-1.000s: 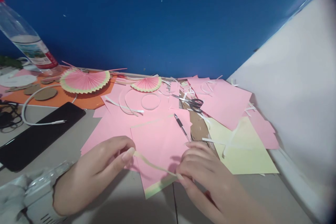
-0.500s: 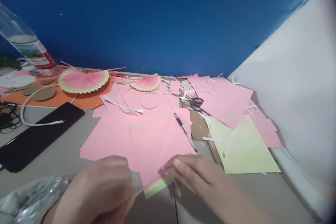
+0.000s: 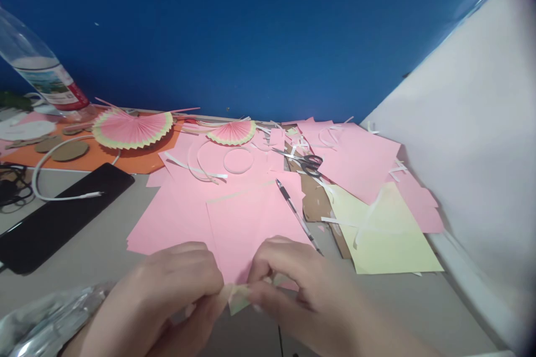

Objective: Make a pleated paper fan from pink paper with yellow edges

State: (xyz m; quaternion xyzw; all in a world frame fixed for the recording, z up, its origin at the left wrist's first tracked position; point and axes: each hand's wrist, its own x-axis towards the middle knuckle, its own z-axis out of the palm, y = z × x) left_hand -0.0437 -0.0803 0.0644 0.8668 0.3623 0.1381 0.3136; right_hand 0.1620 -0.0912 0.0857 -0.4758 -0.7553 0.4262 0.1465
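A pink paper sheet (image 3: 234,234) with a pale green border strip lies in front of me, its near corner between my hands. My left hand (image 3: 167,290) is closed at the left of that corner, thumb and fingers pressed together. My right hand (image 3: 301,290) is closed in a pinch just right of it, over the near edge. A small pale bit shows between the fingertips, too blurred to name; the hands hide most of it. A pen (image 3: 298,216) lies along the sheet's right side, beyond my right hand.
Scissors (image 3: 310,163) lie behind on paper scraps. Pleated pink fans (image 3: 133,129) stand near the blue wall. A phone (image 3: 67,217), cable and bottle (image 3: 50,81) are at the left. Pale yellow paper (image 3: 389,245) lies right, beside a white wall (image 3: 481,122).
My right hand has moved slightly left and curled its fingers into a pinch. My left hand has shifted right, so the two hands' fingertips are now close together at the paper's near corner.
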